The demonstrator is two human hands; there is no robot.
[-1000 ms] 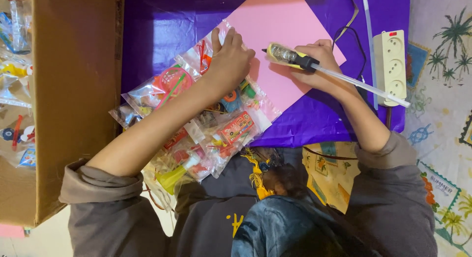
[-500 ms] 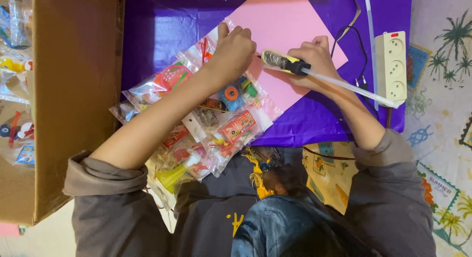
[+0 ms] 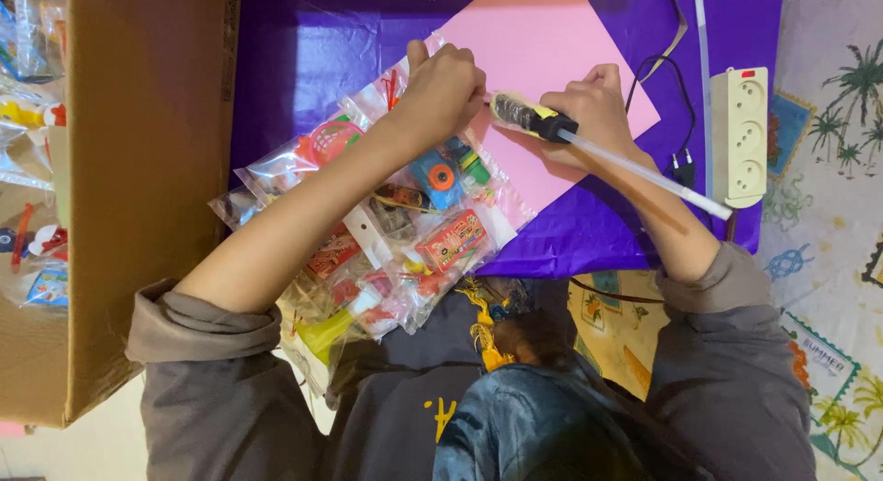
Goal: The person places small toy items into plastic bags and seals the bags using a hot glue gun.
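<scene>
Fingers: those of the right hand (image 3: 596, 113) are wrapped tight round the glue gun (image 3: 532, 118); those of the left hand (image 3: 443, 87) are curled down, knuckles up, pressing on the top edge of the toy packets (image 3: 405, 214).
Landmark: pink sheet (image 3: 543, 40), lying cornerwise on the purple cover (image 3: 303, 58).
Glue gun: yellow and black, over the pink sheet's lower left edge, nozzle pointing at the left hand and almost touching it; a clear glue stick (image 3: 644, 176) juts from its back, off the sheet toward the power strip.
Toy packets: clear bags of small coloured toys, overlapping the pink sheet's left corner and spreading down from it toward the person's lap.
Power strip (image 3: 743, 136): cream, right of the pink sheet, well apart.
Cardboard box (image 3: 147, 168): far left of the pink sheet, beyond the packets.
</scene>
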